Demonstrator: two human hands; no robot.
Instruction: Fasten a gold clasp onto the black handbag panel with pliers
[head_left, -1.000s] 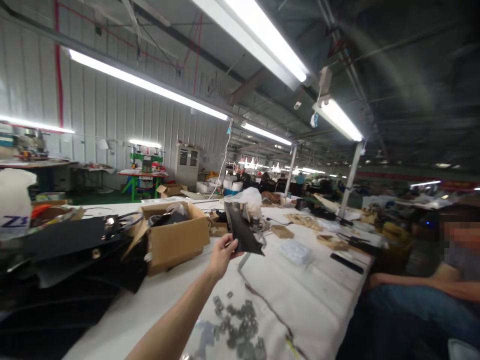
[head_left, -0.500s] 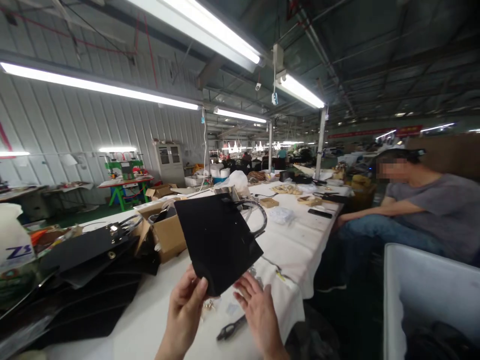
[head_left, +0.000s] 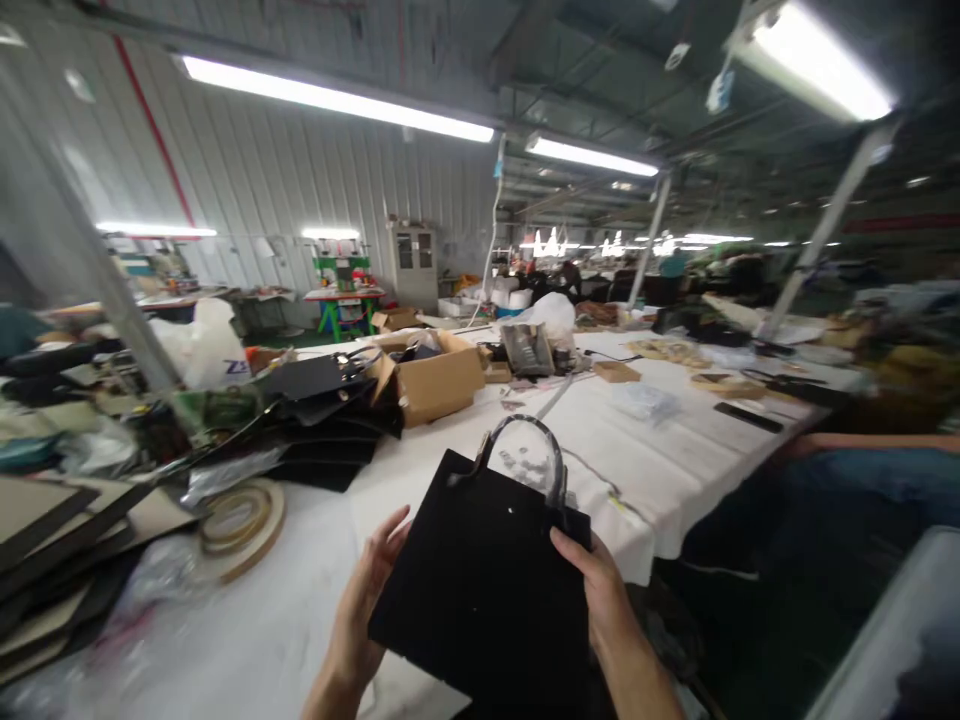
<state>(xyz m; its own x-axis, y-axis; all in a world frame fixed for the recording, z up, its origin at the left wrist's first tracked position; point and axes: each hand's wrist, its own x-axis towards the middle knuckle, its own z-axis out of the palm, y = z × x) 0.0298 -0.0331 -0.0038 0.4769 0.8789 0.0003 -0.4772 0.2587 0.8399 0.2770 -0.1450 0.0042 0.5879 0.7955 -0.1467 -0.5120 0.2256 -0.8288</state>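
Observation:
A flat black bag panel (head_left: 487,590) is held up before me over the white-covered table, its curved handle (head_left: 529,425) at the top. With the thumb on its face and the other fingers behind, my right hand (head_left: 604,590) grips the panel near its upper right corner. At the left edge is my left hand (head_left: 367,590), open, its fingers stretched out and partly behind the panel; whether it touches is unclear. Small clear pieces (head_left: 525,465) lie on the table, seen through the handle's loop.
An open cardboard box (head_left: 442,385) stands behind the panel, with stacked black panels (head_left: 322,440) to its left. Rolls of tape (head_left: 244,520) lie at the left. A person's arm (head_left: 877,440) rests at the table's right, near a pale bin (head_left: 892,620).
The view has swung left. The panel has turned so its handle points up and has come lower. My right hand has taken hold of it, while my left hand has loosened its grip.

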